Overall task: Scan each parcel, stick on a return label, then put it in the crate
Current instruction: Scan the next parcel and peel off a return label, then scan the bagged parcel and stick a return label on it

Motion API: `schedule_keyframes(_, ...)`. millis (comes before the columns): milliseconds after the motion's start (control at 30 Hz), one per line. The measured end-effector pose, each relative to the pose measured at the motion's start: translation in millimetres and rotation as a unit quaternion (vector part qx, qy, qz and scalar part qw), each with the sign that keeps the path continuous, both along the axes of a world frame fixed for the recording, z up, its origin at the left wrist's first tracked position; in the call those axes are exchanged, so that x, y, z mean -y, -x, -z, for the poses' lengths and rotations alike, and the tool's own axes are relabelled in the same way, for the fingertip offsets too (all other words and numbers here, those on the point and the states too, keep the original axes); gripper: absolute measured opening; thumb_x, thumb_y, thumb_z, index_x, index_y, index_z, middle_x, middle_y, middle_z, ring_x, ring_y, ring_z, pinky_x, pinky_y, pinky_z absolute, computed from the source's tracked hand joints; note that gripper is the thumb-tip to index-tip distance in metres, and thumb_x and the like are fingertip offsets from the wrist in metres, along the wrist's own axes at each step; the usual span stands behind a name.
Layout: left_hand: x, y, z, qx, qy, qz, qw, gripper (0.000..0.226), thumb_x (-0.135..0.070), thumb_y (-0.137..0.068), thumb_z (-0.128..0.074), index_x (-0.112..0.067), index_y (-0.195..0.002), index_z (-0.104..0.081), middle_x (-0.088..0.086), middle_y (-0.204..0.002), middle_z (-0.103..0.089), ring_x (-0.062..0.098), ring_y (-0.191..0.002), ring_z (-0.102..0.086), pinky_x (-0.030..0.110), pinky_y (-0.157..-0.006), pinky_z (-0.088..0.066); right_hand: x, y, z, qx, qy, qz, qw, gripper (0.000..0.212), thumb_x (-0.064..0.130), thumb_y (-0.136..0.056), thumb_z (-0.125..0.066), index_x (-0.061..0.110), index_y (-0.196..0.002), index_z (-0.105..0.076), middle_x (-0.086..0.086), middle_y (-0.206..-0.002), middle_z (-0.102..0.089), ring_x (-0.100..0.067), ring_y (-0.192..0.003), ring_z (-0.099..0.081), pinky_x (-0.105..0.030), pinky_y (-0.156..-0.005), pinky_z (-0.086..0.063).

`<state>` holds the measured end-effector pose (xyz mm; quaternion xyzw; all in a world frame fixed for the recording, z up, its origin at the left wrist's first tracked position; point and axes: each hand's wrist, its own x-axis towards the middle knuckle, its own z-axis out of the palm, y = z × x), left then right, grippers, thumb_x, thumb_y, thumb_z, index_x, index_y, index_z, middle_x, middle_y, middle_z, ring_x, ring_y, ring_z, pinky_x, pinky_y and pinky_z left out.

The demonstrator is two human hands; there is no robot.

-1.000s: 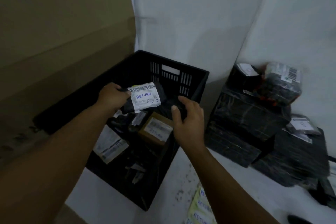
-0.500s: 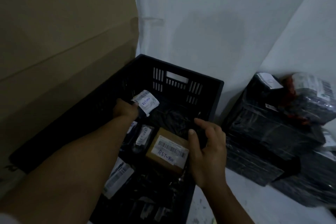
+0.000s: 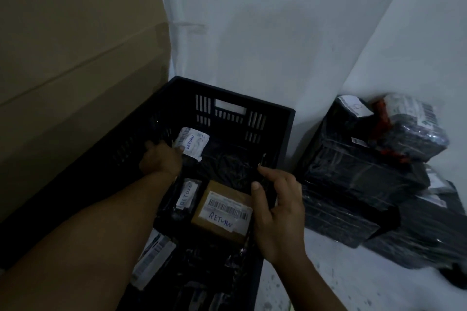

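Note:
A black plastic crate [image 3: 285, 118] stands in the corner and holds several parcels. My left hand [image 3: 160, 163] reaches deep into its far left part and grips a small black parcel [image 3: 193, 145] with a white barcode label marked RETURN. My right hand [image 3: 276, 206] hovers over the crate's right rim, fingers loosely curled, holding nothing. Below it lies a brown box [image 3: 222, 211] with a RETURN label, and beside that a black parcel [image 3: 185, 194] also marked RETURN.
A pile of black wrapped parcels [image 3: 366, 177] sits on the floor right of the crate, against the white wall. A large brown cardboard sheet [image 3: 75, 58] stands along the crate's left side. Speckled white floor [image 3: 316, 280] shows at the lower right.
My left hand carried the labelled parcel from above the crate down into its far left part. My right hand stayed near the right rim while the view shifted closer to the crate.

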<state>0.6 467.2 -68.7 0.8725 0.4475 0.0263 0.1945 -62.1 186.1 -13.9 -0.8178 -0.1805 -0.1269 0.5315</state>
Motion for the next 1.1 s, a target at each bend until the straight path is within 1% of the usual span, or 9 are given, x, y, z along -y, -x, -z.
schedule_keyframes(100,17,3,-11,0.064,-0.038,0.061,0.995,0.058,-0.051,-0.095,-0.054,-0.007,-0.132,-0.053,0.022,-0.134,-0.048,0.043,-0.114,-0.055,0.049,-0.085,-0.05,2,-1,1,0.002,0.005,-0.004,1.0,0.026,0.027,-0.098,-0.059,0.022,-0.123,-0.065,0.011,-0.114,-0.055,-0.012,-0.117,-0.049,-0.013,-0.094,-0.037)
schedule_keyframes(267,72,5,-42,0.236,0.03,0.171,0.956,0.028,-0.032,-0.095,-0.061,-0.014,-0.117,-0.065,0.007,-0.111,-0.068,0.025,-0.096,-0.063,0.031,-0.078,-0.051,9,4,-1,0.016,-0.034,0.008,0.999,0.025,0.03,-0.096,-0.058,0.022,-0.118,-0.066,0.011,-0.11,-0.061,-0.011,-0.111,-0.055,-0.019,-0.092,-0.044)
schedule_keyframes(367,119,13,-62,0.294,0.038,0.234,0.926,0.018,-0.034,-0.094,-0.063,-0.024,-0.108,-0.066,-0.014,-0.084,-0.063,0.012,-0.079,-0.06,0.023,-0.065,-0.045,30,10,3,0.04,-0.066,0.045,0.996,0.018,0.025,-0.097,-0.06,0.022,-0.112,-0.069,0.02,-0.103,-0.062,-0.011,-0.103,-0.059,-0.026,-0.086,-0.049)
schedule_keyframes(500,172,27,-85,0.329,0.053,0.282,0.9,0.007,-0.036,-0.09,-0.065,-0.034,-0.097,-0.066,-0.023,-0.075,-0.06,-0.004,-0.072,-0.057,0.017,-0.061,-0.044,78,17,19,0.018,-0.072,0.09,0.993,0.015,0.021,-0.098,-0.062,0.027,-0.108,-0.07,0.029,-0.098,-0.06,-0.012,-0.095,-0.063,-0.032,-0.08,-0.053)
schedule_keyframes(600,217,33,-97,0.313,0.053,0.344,0.884,0.009,-0.034,-0.089,-0.067,-0.029,-0.097,-0.069,-0.019,-0.078,-0.064,0.006,-0.075,-0.062,0.022,-0.069,-0.049,128,25,36,-0.015,-0.052,0.148,0.987,0.015,0.019,-0.097,-0.064,0.029,-0.105,-0.069,0.023,-0.095,-0.062,-0.01,-0.093,-0.064,-0.033,-0.077,-0.055)
schedule_keyframes(767,289,32,-81,0.195,0.031,0.439,0.876,0.022,-0.035,-0.093,-0.064,-0.023,-0.111,-0.066,-0.006,-0.095,-0.066,0.013,-0.08,-0.058,0.027,-0.072,-0.05,212,35,69,-0.086,-0.01,0.23,0.969,0.014,0.023,-0.097,-0.062,0.021,-0.106,-0.073,0.007,-0.093,-0.071,-0.009,-0.089,-0.065,-0.027,-0.073,-0.053)
schedule_keyframes(833,317,33,-58,0.155,0.04,0.452,0.878,0.024,-0.034,-0.094,-0.062,-0.021,-0.114,-0.065,-0.002,-0.103,-0.066,0.018,-0.087,-0.06,0.033,-0.076,-0.054,238,39,79,-0.112,0.003,0.252,0.961,0.015,0.024,-0.097,-0.062,0.02,-0.107,-0.074,0.007,-0.091,-0.071,-0.008,-0.087,-0.065,-0.018,-0.069,-0.047)
schedule_keyframes(1000,388,45,22,0.047,0.078,0.485,0.87,0.031,-0.036,-0.096,-0.059,-0.023,-0.125,-0.061,0.002,-0.125,-0.059,0.024,-0.11,-0.057,0.038,-0.09,-0.051,289,46,94,-0.16,0.014,0.271,0.949,0.02,0.028,-0.099,-0.059,0.019,-0.11,-0.072,0.008,-0.088,-0.07,-0.004,-0.081,-0.065,-0.023,-0.066,-0.05)
schedule_keyframes(1100,427,59,66,0.022,0.102,0.499,0.86,0.039,-0.036,-0.095,-0.06,-0.024,-0.132,-0.056,0.0,-0.135,-0.052,0.021,-0.124,-0.049,0.032,-0.1,-0.045,318,45,99,-0.167,0.023,0.286,0.943,0.019,0.03,-0.098,-0.059,0.022,-0.11,-0.071,0.015,-0.081,-0.068,0.006,-0.073,-0.062,-0.007,-0.058,-0.043)
